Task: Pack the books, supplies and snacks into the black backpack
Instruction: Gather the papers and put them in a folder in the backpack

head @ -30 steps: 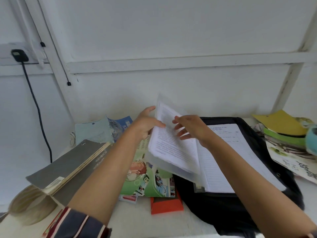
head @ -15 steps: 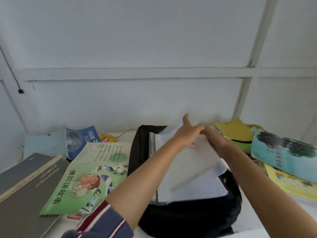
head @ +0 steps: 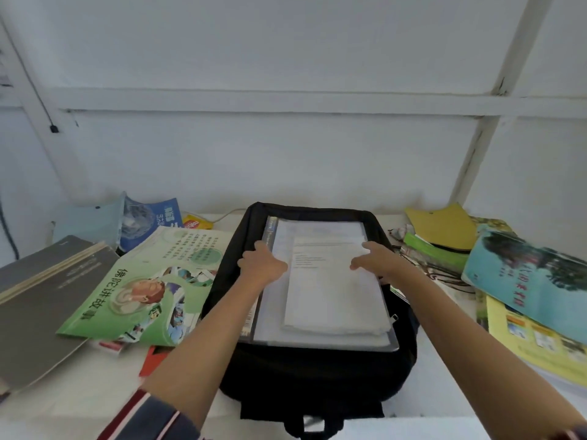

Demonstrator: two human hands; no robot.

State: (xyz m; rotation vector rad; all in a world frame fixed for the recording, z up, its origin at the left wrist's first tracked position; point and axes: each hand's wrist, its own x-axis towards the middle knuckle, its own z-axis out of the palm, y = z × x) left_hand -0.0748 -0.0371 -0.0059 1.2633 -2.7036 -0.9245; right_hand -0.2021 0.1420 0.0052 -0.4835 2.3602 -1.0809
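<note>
A white table [head: 104, 379] sits by a white wall. On it the black backpack [head: 311, 376] lies open, a clear folder of papers [head: 333, 300] inside. The right hand [head: 378, 262] presses it, fingers flat; the left hand [head: 262, 266] sits at its edge — grip unclear. The green storybook [head: 143, 287] and blue book [head: 524, 281] lie outside — much is left.

A white bench [head: 95, 404] is set against the wall [head: 286, 160]. The black backpack [head: 317, 376] is laid flat at its middle, a grey book [head: 38, 312] to its left, books [head: 524, 296] heaped to its right.
</note>
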